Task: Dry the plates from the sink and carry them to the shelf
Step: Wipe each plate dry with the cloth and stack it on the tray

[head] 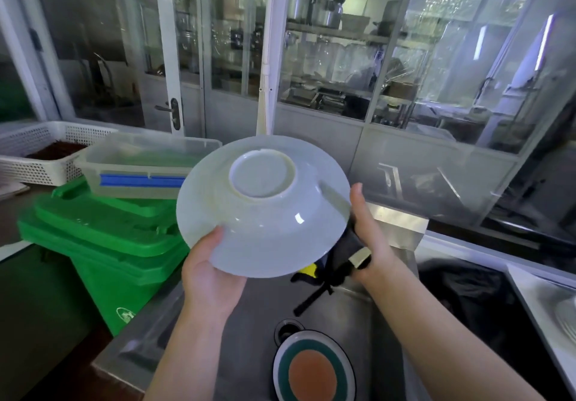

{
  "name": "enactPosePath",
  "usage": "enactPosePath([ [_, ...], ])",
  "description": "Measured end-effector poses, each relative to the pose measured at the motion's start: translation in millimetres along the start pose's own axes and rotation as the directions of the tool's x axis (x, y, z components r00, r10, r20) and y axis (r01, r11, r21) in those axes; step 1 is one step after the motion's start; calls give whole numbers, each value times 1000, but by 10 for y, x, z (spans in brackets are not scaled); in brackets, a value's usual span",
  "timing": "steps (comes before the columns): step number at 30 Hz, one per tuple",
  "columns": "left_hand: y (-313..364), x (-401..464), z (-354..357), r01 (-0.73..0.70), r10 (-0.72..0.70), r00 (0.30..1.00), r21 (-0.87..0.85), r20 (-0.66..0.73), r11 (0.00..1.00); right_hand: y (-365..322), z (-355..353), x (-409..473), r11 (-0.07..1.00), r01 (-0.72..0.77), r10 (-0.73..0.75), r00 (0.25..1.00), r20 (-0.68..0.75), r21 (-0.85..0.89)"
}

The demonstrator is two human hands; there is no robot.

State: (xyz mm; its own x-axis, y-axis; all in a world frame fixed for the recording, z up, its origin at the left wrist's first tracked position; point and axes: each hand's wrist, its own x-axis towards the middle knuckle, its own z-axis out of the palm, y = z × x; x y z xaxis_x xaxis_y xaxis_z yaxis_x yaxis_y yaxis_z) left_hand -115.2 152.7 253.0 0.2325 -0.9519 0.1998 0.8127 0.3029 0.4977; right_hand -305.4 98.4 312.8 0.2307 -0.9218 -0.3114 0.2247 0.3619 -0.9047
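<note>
I hold a pale white deep plate (265, 223) above the steel sink, its underside and foot ring turned toward me. My left hand (208, 276) grips its lower left rim, thumb on the back. My right hand (367, 235) holds a dark cloth (346, 260) with yellow and cream patches against the plate's right edge; a strap of the cloth hangs down. In the sink (249, 322) below lies a second plate (314, 369) with an orange centre and green ring, next to the drain.
A green wheeled bin (103, 244) stands left of the sink, with a clear plastic box (140, 166) on its lid. A white perforated basket (37, 151) sits further left. Glass partitions rise behind. Dark fabric (461, 291) lies at the right, and white dishes (567, 316) at the far right edge.
</note>
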Motion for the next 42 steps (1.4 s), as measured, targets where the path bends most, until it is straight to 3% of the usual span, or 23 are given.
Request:
enactPosePath([
  [5, -93, 57, -143, 103, -103, 995, -18, -15, 995, -106, 22, -134, 993, 115, -114, 975, 191, 2],
  [9, -192, 253, -131, 254, -254, 948, -24, -191, 967, -126, 47, -145, 953, 297, -294, 954, 62, -53],
  [12, -241, 370, -19, 322, -266, 931, 217, -251, 922, -126, 41, -145, 888, 426, -431, 902, 8, -173],
  [15, -157, 401, 153, 146, -54, 978, 478, -201, 866, -109, 19, -141, 785, 522, -554, 833, 0, -333],
  [17, -80, 408, 311, 118, -70, 992, 559, -106, 821, -69, 9, -117, 611, 577, -680, 733, 14, -542],
  [19, -41, 406, 517, 165, -234, 972, 613, 33, 773, 15, -22, -75, 369, 531, -752, 652, 90, -762],
  [21, -78, 405, 723, 237, -384, 918, 642, 98, 729, 99, -52, -52, 92, 435, -743, 629, 228, -896],
  [24, -215, 409, 863, 292, -395, 918, 592, 48, 751, 202, -96, -35, -308, 345, -709, 538, 456, -887],
  [26, -314, 397, 784, 331, -365, 931, 498, -30, 802, 251, -134, -30, -403, 310, -702, 498, 508, -861],
  [29, -396, 362, 629, 369, -374, 925, 377, -61, 850, 214, -199, -16, -460, 333, -676, 469, 568, -823],
  [32, -454, 308, 508, 360, -356, 932, 262, -62, 895, 76, -302, -5, -526, 401, -521, 545, 657, -750],
  [35, -485, 249, 397, 314, -312, 949, 251, -48, 916, -30, -401, -16, -430, 525, -370, 640, 674, -735],
  [38, -466, 206, 314, 263, -274, 962, 272, 2, 926, -48, -522, 6, -347, 591, -386, 617, 686, -728],
  [42, -465, 156, 247, 259, -281, 959, 304, 28, 917, -195, -650, 190, -351, 368, -514, 693, 505, -861],
])
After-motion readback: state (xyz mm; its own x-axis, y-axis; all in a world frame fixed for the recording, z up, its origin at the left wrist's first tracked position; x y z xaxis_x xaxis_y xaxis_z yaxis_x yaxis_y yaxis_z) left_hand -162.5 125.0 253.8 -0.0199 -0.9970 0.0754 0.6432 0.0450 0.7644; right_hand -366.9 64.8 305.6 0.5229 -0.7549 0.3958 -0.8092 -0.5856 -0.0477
